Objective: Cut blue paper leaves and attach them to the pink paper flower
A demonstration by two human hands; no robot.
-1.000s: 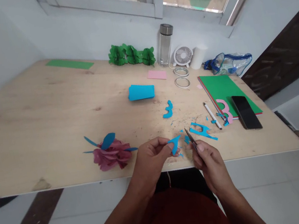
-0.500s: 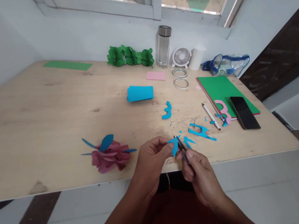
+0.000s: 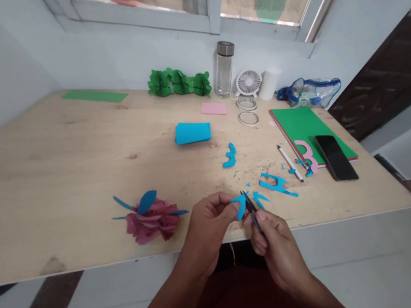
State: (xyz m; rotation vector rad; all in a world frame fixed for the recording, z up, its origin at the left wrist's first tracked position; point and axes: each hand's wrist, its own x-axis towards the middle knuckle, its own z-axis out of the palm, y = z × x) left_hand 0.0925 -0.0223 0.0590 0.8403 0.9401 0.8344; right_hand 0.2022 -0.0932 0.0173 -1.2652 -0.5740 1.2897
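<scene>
Between thumb and fingers, my left hand [image 3: 211, 221] pinches a small piece of blue paper [image 3: 240, 207] over the table's front edge. My right hand [image 3: 274, 232] is closed around dark scissors [image 3: 251, 208], whose blades point up and away at the paper's right edge. Just right of the blades lie a thin blue paper scrap [image 3: 261, 198] and a larger blue offcut with holes [image 3: 278, 185]. A wavy blue paper piece [image 3: 229, 156] rests farther back. Left of my hands sits a dark pink paper flower [image 3: 152, 220] with blue leaves.
A blue paper stack [image 3: 193, 132] lies mid-table, with pink paper [image 3: 213, 108] and tape rolls [image 3: 249, 118] behind. Green paper garland [image 3: 178, 82], glass bottle [image 3: 225, 69] and small fan [image 3: 249, 82] line the wall. At right are a white pen [image 3: 290, 163], green sheets [image 3: 302, 122] and a phone [image 3: 336, 157].
The camera view has tilted slightly, so the table sits a little lower in the picture. Both hands stay in nearly the same place, still holding the paper and scissors.
</scene>
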